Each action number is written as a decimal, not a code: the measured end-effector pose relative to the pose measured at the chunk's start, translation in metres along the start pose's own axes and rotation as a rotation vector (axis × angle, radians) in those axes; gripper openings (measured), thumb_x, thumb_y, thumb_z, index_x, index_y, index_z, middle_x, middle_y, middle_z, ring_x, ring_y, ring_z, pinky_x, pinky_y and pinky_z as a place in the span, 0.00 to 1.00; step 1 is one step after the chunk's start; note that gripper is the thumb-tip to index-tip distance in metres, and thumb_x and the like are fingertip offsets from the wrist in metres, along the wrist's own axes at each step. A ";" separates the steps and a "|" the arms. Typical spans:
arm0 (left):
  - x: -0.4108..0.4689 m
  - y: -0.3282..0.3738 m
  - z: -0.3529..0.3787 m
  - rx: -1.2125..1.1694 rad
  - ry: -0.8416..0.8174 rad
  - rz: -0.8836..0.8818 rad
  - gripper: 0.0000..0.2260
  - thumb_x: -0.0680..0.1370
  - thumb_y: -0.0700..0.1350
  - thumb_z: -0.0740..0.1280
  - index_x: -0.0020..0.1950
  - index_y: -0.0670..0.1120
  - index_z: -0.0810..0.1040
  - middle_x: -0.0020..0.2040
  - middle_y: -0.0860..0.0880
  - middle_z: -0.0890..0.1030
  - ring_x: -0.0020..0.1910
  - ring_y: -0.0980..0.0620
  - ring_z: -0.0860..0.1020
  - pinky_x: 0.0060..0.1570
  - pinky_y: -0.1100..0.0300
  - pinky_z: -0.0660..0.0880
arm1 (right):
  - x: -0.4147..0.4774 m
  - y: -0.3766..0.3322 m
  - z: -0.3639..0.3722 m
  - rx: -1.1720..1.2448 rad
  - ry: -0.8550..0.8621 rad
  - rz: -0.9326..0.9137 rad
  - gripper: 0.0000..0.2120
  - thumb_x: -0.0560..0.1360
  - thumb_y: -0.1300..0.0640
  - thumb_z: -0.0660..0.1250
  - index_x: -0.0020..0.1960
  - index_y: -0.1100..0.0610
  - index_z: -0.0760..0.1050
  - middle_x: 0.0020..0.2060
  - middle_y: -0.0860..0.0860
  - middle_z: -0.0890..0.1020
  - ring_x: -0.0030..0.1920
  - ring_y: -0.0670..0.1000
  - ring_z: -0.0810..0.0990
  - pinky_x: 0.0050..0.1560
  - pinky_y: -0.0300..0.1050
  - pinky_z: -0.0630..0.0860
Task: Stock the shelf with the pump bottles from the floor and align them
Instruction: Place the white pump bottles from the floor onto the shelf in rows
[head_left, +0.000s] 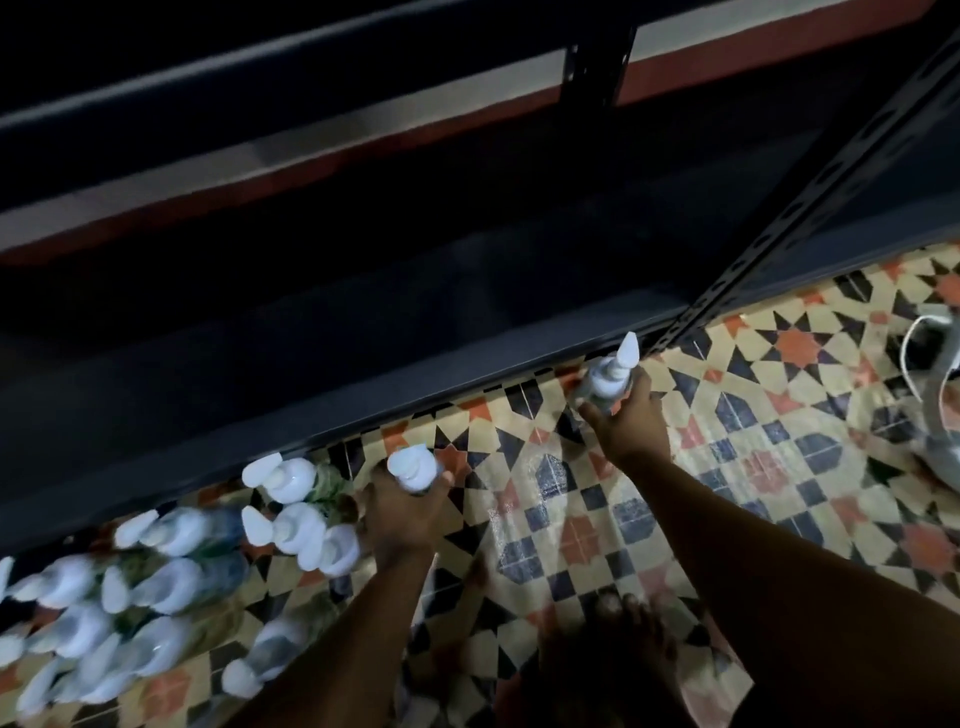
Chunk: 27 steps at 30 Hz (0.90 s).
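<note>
Dark metal shelf (363, 291) fills the upper half of the view, its boards seen bare, a perforated upright post (810, 218) crossing at right. Patterned tile floor (737, 457) in cream, orange and dark blue is seen below the shelf's front edge. A cluster of pump bottles (171, 582) with white pump heads is stood on the floor at lower left (heavily blurred, count cannot be told). A pale object (935, 395) at the right edge is too blurred to identify. Two bare forearms are extended from the bottom. One pump bottle (610, 379) is gripped by the right hand (631, 421), fingers wrapped round its body, nozzle pointed toward the shelf edge. Another pump bottle (415, 470) is gripped by the left hand (402, 512), fingers closed round it just beside the cluster, above the floor
</note>
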<state>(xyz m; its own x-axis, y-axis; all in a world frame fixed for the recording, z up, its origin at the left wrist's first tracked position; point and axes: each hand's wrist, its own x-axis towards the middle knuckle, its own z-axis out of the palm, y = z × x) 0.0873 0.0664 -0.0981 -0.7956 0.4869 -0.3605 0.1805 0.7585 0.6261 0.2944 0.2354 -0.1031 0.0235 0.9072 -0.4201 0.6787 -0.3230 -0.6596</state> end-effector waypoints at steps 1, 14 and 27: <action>0.005 -0.006 0.002 0.017 0.006 0.002 0.40 0.60 0.71 0.68 0.62 0.44 0.78 0.57 0.43 0.82 0.57 0.40 0.80 0.53 0.49 0.78 | 0.004 0.001 0.001 -0.010 0.003 -0.006 0.36 0.73 0.48 0.76 0.74 0.53 0.61 0.64 0.60 0.75 0.59 0.61 0.76 0.52 0.48 0.71; -0.034 0.042 -0.064 -0.137 -0.232 0.032 0.21 0.70 0.46 0.79 0.61 0.50 0.78 0.53 0.53 0.81 0.48 0.52 0.78 0.47 0.63 0.71 | -0.064 -0.012 -0.016 0.295 -0.093 0.067 0.29 0.71 0.54 0.77 0.66 0.53 0.67 0.57 0.50 0.79 0.54 0.53 0.80 0.48 0.48 0.79; -0.096 0.113 -0.250 -0.622 -0.335 0.216 0.11 0.74 0.45 0.76 0.55 0.48 0.82 0.53 0.43 0.86 0.51 0.44 0.85 0.56 0.41 0.81 | -0.209 -0.175 -0.092 0.420 -0.341 -0.317 0.19 0.72 0.53 0.77 0.57 0.56 0.73 0.52 0.54 0.81 0.48 0.53 0.83 0.45 0.49 0.81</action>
<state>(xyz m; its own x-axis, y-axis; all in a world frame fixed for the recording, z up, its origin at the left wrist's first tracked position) 0.0390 -0.0025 0.1805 -0.5425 0.7792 -0.3141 -0.1267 0.2937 0.9475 0.2382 0.1273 0.1579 -0.4143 0.8616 -0.2932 0.2660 -0.1935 -0.9444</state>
